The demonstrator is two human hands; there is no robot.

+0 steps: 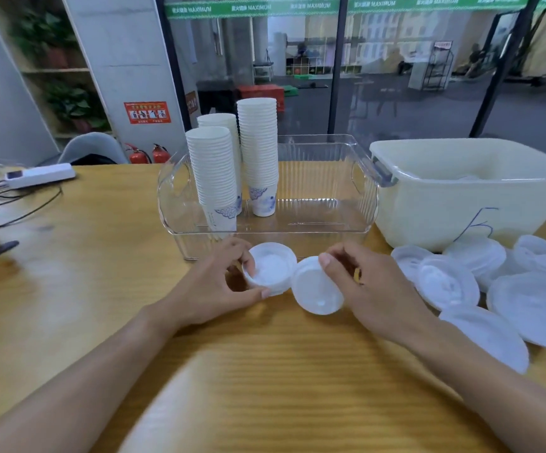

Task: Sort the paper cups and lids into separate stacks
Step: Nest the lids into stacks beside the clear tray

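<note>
- Left hand [214, 286] curls round a small stack of lids [270, 268], thumb at the near edge, fingers on the far rim; the stack sits low over the table [101, 289], contact with the wood unclear.
- Right hand [368, 286] pinches a single lid [317, 287], tilted on edge, its rim just beside the stack's right side.
- Step in hand, as I judge it: seat this lid on the left-hand stack. Best done by levelling it first, lining rim over rim, then pressing lightly so it nests without popping the lower ones askew; the left hand should steady the stack from the sides only.
- Behind the hands, a clear tray [330, 210] holds three tall cup stacks [258, 158] at its left end, upright, close together.
- Right of the tray, a cream tub [461, 197]; contents hard to make out.
- Far right, loose lids [461, 286] lie scattered and overlapping on the table, plenty left to sort.
</note>
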